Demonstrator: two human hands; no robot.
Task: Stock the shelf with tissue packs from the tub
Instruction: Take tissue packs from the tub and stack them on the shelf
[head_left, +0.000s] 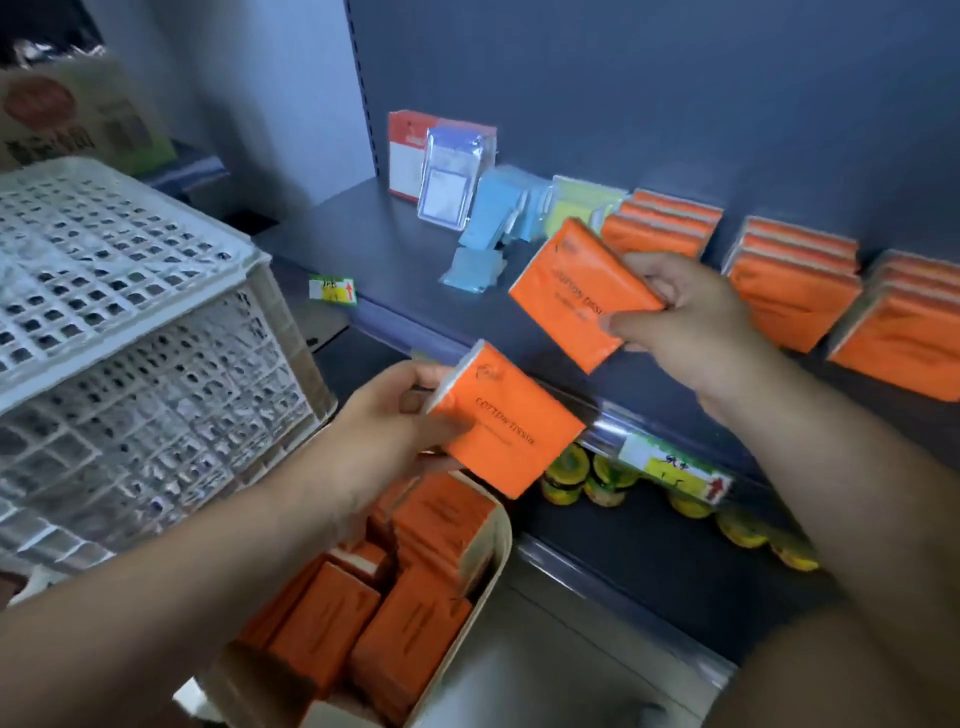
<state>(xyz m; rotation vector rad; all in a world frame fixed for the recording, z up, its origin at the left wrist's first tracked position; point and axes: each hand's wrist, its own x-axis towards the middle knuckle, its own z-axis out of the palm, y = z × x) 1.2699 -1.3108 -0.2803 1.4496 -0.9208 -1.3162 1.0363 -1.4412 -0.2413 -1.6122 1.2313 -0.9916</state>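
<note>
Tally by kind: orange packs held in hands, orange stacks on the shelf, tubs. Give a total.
Held orange packs: 2
Shelved orange stacks: 3
Tub: 1
Total: 6

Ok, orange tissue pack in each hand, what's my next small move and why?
Probably set the tissue pack in the right hand against the leftmost orange row on the shelf: it hangs just in front of that row, while the left hand holds the second pack above the tub.
</note>
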